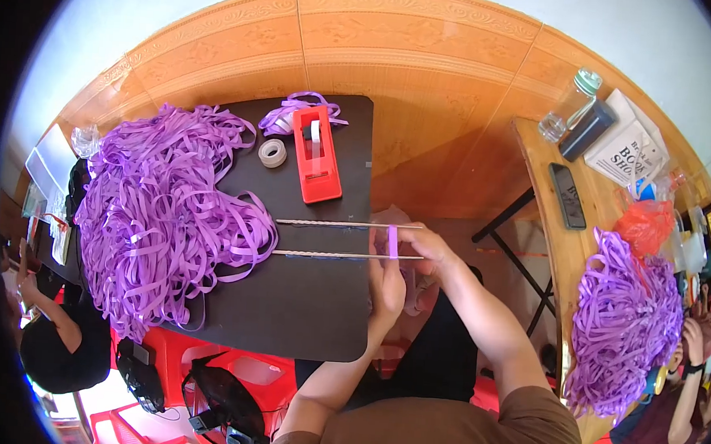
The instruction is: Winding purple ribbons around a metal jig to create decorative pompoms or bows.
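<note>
Two thin, partly twisted rods (323,223) run side by side past the right edge of a dark table. A flat band of purple ribbon (393,242) goes around both rods close to their free ends. My right hand (425,247) is closed at those ends, its fingertips pinching at the band. My left hand (387,287) is just beneath the rods beside the table edge, its fingers curled up toward the band; what they hold is hidden. To the left, a big heap of purple ribbon (169,211) reaches the rods' other ends.
On the dark table (301,316) stand a red tape dispenser (319,159) and a tape roll (272,153). The wooden table (538,164) at right holds a phone (567,196), bottles and another ribbon heap (626,328). Red chairs (256,379) and other people are nearby.
</note>
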Demonstrator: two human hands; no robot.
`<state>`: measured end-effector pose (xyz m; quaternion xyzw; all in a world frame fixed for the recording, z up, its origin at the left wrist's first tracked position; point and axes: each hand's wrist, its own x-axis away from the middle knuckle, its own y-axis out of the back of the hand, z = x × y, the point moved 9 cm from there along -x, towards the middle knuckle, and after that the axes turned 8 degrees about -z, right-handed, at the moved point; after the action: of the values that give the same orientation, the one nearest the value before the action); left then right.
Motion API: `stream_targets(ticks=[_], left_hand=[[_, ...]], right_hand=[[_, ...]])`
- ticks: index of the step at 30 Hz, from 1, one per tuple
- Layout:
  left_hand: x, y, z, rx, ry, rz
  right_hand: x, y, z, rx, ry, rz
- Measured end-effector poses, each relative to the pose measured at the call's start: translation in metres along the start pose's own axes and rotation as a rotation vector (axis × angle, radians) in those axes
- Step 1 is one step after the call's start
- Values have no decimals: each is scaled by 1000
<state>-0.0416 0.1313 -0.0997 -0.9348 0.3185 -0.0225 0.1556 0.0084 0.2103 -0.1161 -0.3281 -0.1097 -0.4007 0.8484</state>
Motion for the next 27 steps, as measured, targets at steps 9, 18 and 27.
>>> stream_targets(ticks=[9,18,27], left_hand=[[13,-6,10,337,175,21],[33,-20,-14,490,452,-57],[20,7,19,512,437,-10]], right_hand=[[17,26,-36,-207,8,-49],[151,9,49,95,758,-391],[316,-150,155,463,1495,312]])
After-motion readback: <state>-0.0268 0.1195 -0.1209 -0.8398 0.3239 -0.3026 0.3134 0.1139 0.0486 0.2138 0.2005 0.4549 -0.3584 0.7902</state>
